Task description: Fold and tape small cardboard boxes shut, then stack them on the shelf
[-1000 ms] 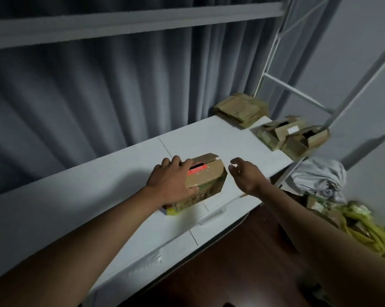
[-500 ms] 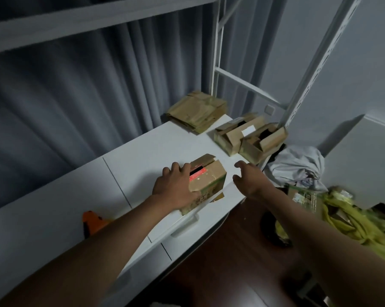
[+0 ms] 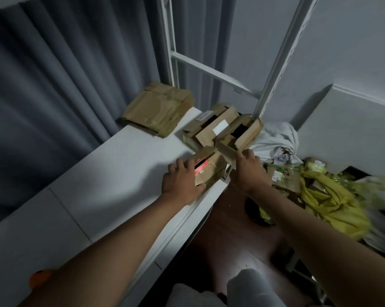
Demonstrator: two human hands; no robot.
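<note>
The small cardboard box (image 3: pixel 209 171) sits at the front edge of the white shelf (image 3: pixel 111 173), near its right end, with a strip of red tape (image 3: pixel 201 169) across its top and one flap slightly raised at the far side. It looks light and thin-walled, probably stiff along the folded edges but easy to dent on the broad faces, so it is best held across two opposite sides near the corners rather than pressed on the top flaps. The tape surface may be slick.

The left hand (image 3: pixel 180 182) lies over the near left side of this box, fingers spread on top and thumb at the lower front corner, apparently steadying it. The right hand (image 3: pixel 246 171) is just to the right, its fingers reaching up against the flap of an open box (image 3: pixel 240 134); whether they are closed on it cannot be told.

Behind that stands a second open box (image 3: pixel 211 129) with a white label, and farther back lies a flattened stack of cardboard (image 3: pixel 160 109). A grey curtain (image 3: pixel 54 96) hangs behind, and yellow bags (image 3: pixel 324 200) lie on the floor to the right.
</note>
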